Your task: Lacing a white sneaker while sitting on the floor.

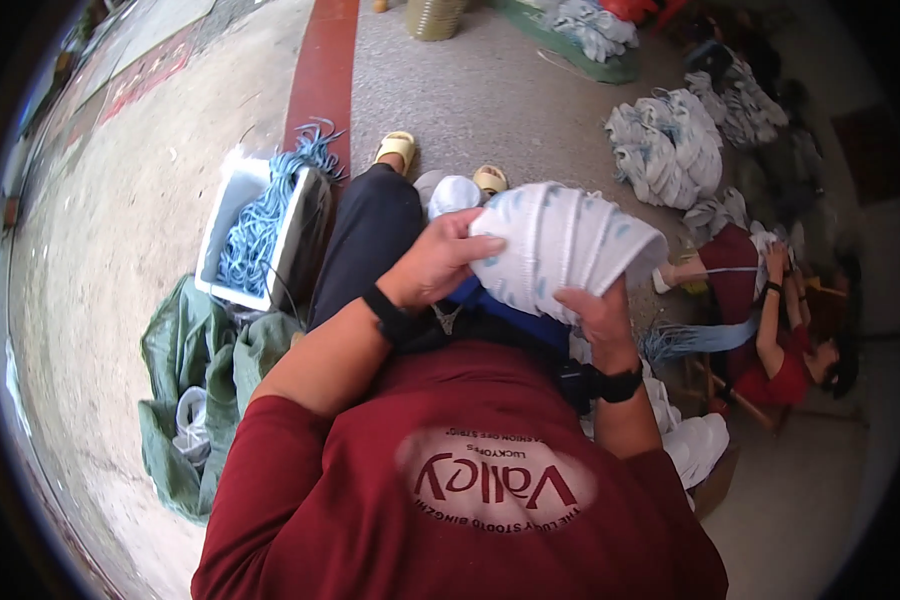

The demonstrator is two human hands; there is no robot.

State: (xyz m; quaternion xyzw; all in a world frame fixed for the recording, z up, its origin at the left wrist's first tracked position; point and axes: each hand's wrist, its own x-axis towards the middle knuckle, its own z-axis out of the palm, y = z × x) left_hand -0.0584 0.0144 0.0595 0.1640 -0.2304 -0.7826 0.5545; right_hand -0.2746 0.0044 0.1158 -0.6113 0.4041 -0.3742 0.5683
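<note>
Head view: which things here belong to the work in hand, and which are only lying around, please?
Belonging to the work:
white fabric with blue marks, held by the left hand and right hand
perhaps the similar-looking pile

Apparently only lying around:
green sack
yellowish container
blue cords in the white box, though their role is unclear

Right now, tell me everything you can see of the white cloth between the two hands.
The white cloth bears pale blue patches and several raised, curved ridges; whether folds or stacked layers, I cannot tell. It looks like soft fabric, bowed into a fan shape. It is held in front of the dark red shirt, the left hand gripping its left side and the right hand its lower right edge. Its underside is hidden.
</note>
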